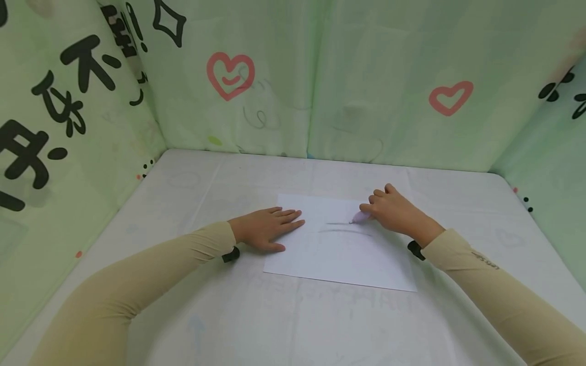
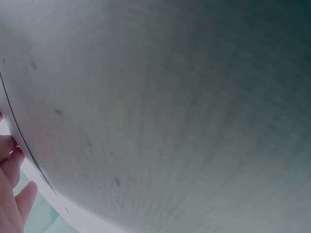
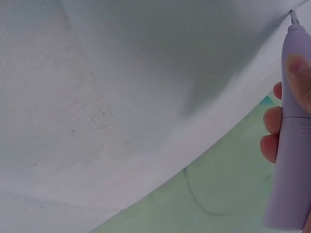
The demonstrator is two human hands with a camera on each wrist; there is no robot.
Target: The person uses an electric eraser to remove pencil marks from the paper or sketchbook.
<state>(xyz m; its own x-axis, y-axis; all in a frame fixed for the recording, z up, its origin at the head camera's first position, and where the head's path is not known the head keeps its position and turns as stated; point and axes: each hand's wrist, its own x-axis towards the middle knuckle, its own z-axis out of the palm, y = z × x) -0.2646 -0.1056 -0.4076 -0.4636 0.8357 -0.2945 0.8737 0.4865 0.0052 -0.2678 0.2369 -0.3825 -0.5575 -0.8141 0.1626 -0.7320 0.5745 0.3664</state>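
Note:
A white sheet of paper (image 1: 320, 259) lies on the table with two grey streaks (image 1: 343, 232) across its middle. My left hand (image 1: 267, 227) rests flat over the sheet's left edge, fingers spread. Part of that hand (image 2: 12, 194) shows at the lower left of the left wrist view. My right hand (image 1: 396, 211) grips a lavender, pen-shaped electric eraser (image 3: 294, 141), thumb on one side and fingers curled on the other. Its narrow grey tip (image 3: 294, 18) meets the paper at the right end of the upper streak. The palm hides part of the body.
A white cloth covers the table (image 1: 229, 325). Green printed curtains (image 1: 284, 117) stand along the back and both sides. Each wrist carries a small black camera mount (image 1: 415, 250).

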